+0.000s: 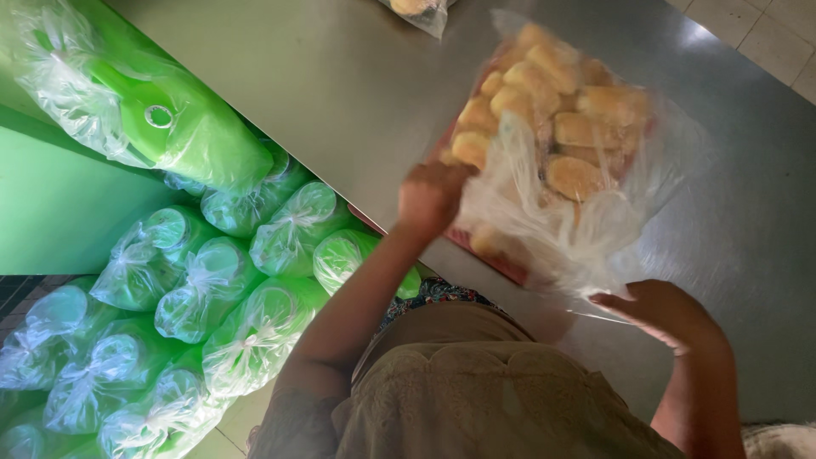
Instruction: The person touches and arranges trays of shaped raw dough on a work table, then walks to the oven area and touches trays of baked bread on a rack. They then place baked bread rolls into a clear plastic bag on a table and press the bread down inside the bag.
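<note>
Bright daylight; soft glare on the steel worktop [357, 76] upper right, motion blur smearing the plastic bag [552, 195].

– What can't you make out?
– The red tray [493, 255] lies mostly hidden under the blurred clear bag [552, 212].
– And up top?
– A second bag [418, 10], cut off by the edge.

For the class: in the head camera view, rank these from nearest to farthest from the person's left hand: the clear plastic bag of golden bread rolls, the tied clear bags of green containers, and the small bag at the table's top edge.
Left hand:
1. Clear plastic bag of golden bread rolls: touching the hand, to its right on the steel table.
2. Tied clear bags of green containers: just left, below the table edge.
3. Small bag at the table's top edge: far up, cut off by the frame.
</note>
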Available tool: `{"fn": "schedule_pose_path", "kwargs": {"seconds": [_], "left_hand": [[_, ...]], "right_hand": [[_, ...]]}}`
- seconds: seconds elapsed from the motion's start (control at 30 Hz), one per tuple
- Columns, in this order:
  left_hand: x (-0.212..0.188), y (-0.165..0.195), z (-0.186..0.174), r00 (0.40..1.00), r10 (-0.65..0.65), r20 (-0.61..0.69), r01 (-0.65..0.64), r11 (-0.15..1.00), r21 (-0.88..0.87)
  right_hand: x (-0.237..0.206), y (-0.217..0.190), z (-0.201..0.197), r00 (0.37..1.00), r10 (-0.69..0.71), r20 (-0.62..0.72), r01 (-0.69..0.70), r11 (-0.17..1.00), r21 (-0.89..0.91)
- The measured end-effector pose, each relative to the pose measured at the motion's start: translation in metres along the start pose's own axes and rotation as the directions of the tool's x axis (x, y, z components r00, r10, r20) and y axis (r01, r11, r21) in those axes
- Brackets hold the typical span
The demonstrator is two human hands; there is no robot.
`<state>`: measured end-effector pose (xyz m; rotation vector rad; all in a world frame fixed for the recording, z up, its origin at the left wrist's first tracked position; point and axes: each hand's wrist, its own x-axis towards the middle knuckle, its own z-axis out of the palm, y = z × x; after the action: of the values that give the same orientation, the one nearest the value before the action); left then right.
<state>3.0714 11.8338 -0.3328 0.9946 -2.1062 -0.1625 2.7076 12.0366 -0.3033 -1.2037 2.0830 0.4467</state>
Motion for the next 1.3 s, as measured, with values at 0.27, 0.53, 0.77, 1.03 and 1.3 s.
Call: {"fn": "schedule_pose_path", "kwargs": {"seconds": [0.27, 0.53, 0.77, 1.03, 1.3], "left_hand": [[0.017, -0.11, -0.027, 0.762, -0.596, -0.254, 0.552, 0.802, -0.228], [-0.039, -0.076, -0.01, 0.392, -0.901, 0.185, 0.359, -0.035, -0.933], [-0.041, -0.059, 0.022, 0.519, -0.636, 0.571, 0.35, -0.451, -0.821], [-0.056, -0.122, 0.001, 0.277, -0.833, 0.48, 0.684, -0.18, -0.707], [-0.027, -0.095, -0.027, 0.747, -0.544, -0.382, 0.548, 0.829, -0.109]], "right_hand": [[-0.027, -0.107, -0.023, 0.895, -0.394, -0.207, 0.429, 0.637, 0.641], [-0.05, -0.192, -0.106, 0.503, -0.52, -0.69, 0.823, 0.533, 0.199], [0.025, -0.294, -0.044, 0.518, -0.782, -0.347, 0.856, 0.472, 0.211], [0.168, -0.224, -0.133, 0.713, -0.497, -0.495, 0.445, -0.225, 0.867], [0.119, -0.206, -0.207, 0.385, -0.2, -0.901, 0.912, -0.071, 0.405]]}}
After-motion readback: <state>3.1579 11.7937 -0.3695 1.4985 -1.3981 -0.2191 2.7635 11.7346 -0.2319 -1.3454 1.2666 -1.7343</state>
